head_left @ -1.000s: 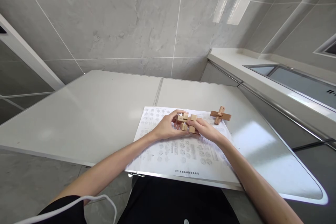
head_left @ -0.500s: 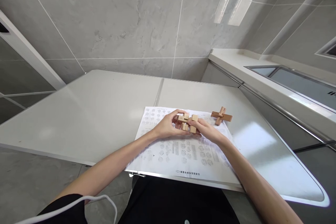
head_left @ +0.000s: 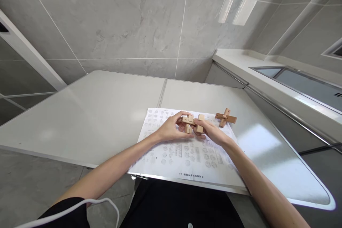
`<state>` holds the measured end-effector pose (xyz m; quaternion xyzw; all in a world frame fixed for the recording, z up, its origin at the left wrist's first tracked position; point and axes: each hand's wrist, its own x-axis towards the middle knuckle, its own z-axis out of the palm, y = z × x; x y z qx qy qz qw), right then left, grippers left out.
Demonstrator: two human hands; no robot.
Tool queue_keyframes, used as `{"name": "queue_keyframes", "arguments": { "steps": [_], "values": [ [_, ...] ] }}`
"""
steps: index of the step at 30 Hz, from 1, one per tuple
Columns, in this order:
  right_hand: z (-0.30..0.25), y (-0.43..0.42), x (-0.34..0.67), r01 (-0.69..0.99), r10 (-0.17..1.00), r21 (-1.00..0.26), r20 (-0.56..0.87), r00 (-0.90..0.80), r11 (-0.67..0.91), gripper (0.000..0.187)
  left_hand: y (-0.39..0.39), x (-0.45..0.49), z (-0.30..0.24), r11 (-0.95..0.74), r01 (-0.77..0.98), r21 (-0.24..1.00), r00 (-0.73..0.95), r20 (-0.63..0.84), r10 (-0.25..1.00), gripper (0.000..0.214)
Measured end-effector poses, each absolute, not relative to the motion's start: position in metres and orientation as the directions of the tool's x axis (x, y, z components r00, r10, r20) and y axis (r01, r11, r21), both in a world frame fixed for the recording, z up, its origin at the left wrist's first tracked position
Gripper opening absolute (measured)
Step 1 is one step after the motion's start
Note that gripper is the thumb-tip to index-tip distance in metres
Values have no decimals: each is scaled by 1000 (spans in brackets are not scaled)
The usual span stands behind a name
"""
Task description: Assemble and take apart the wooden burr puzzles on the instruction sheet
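Pale wooden burr puzzle pieces (head_left: 188, 119) sit between the thumb and fingers of my left hand (head_left: 169, 127), which is closed around them from the left. From the right, my right hand (head_left: 216, 133) grips a notched wooden puzzle block (head_left: 200, 129), its thumb pressed on the front. The two parts are close together over the paper; whether they are still joined is hard to make out. Below both hands lies a printed sheet (head_left: 171, 165) with rows of small puzzle diagrams. My fingers hide the backs of the pieces.
Beyond my right hand, a darker brown cross-shaped wooden puzzle (head_left: 226, 118) rests at the sheet's upper right edge. The white folding table (head_left: 107, 114) has a seam across it. A tiled wall (head_left: 120, 21) stands behind, with a white ledge (head_left: 240, 60) at right.
My right hand has shifted slightly to the right with its block, which has turned a little. The pieces in my left hand have tilted slightly. The brown cross has not moved.
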<state>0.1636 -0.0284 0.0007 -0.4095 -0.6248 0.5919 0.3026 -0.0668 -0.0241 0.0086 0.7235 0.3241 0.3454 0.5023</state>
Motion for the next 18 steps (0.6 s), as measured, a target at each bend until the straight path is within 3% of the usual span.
{"name": "queue_keyframes", "arguments": {
  "steps": [18],
  "values": [
    [6,-29,162,37,817,-988,-147,-558,-153,48,-24,-66,9,-257,66,964,579,173,797,77]
  ]
}}
